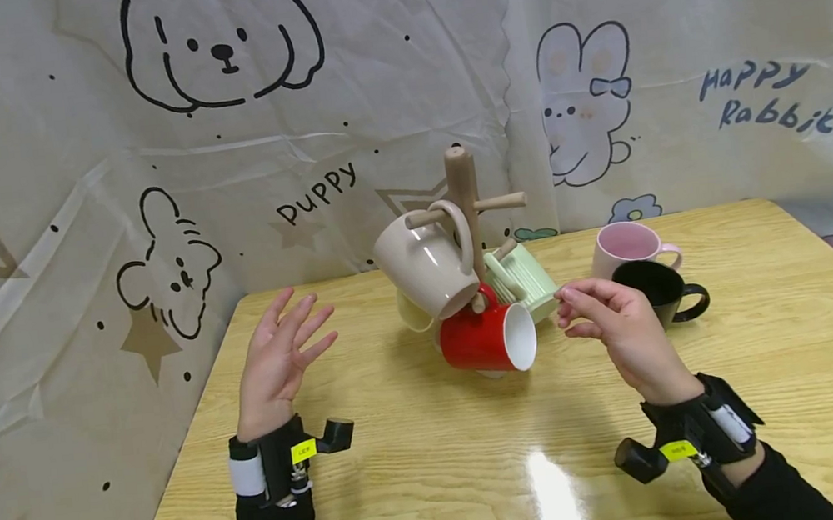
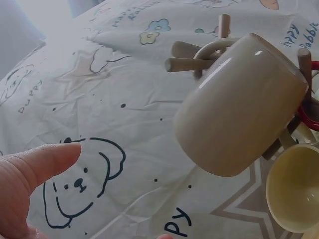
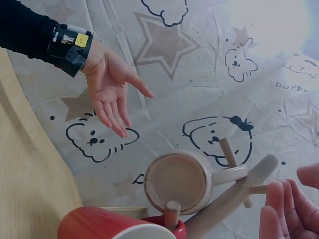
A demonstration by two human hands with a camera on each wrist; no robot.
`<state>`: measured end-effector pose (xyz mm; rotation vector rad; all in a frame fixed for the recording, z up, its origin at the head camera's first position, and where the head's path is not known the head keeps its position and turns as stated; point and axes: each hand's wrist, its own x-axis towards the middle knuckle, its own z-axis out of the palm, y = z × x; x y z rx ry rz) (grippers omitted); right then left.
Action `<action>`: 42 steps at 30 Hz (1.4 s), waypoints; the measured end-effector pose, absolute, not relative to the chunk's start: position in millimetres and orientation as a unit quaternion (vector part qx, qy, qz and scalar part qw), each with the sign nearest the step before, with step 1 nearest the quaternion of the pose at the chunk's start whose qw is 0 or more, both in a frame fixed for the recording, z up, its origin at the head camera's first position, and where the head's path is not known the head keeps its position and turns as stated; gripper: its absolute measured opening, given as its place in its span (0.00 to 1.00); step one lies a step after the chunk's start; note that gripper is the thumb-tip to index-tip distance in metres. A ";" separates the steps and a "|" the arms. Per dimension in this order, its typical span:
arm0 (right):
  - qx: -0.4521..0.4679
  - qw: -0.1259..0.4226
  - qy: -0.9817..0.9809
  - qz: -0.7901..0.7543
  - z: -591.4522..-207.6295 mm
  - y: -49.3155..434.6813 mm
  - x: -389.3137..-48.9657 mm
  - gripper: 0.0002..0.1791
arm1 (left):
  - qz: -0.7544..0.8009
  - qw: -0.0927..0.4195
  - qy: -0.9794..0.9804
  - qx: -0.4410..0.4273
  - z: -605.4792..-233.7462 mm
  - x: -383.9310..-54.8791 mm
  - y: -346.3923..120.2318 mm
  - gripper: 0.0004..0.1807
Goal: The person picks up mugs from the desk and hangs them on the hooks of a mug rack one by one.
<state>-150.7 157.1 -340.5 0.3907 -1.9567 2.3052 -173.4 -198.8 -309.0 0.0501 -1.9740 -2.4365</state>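
Note:
On a wooden mug tree (image 1: 461,180) hang several mugs. A cream mug (image 1: 424,263) hangs tilted from an upper peg by its handle, and below it a red mug (image 1: 479,340) lies nearly sideways on its peg. Behind are a ribbed light green mug (image 1: 527,279) and a pale yellow mug (image 2: 294,189), partly hidden in the head view. My left hand (image 1: 283,361) is raised left of the tree, fingers spread, holding nothing. My right hand (image 1: 623,332) is right of the tree, fingers loosely bent and holding nothing; its fingertips appear beside the green mug in the head view.
A pink mug (image 1: 626,244) and a black mug (image 1: 656,287) stand upright at the back right of the wooden table (image 1: 422,477). A printed cloth (image 1: 284,139) hangs behind the table and along its left side.

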 end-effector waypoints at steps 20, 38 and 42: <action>0.201 0.189 -0.934 0.227 -357.0 171.6 -173.9 0.12 | -0.317 0.033 -0.940 -0.120 -310.7 -158.2 -180.4 0.35; 0.185 0.216 -0.828 0.483 -301.7 137.3 -250.6 0.17 | -0.278 0.044 -0.949 -0.140 -308.8 -152.4 -178.5 0.30; 0.219 0.229 -0.821 0.475 -287.5 127.0 -253.9 0.17 | -0.279 0.044 -0.949 -0.142 -309.2 -151.8 -178.4 0.29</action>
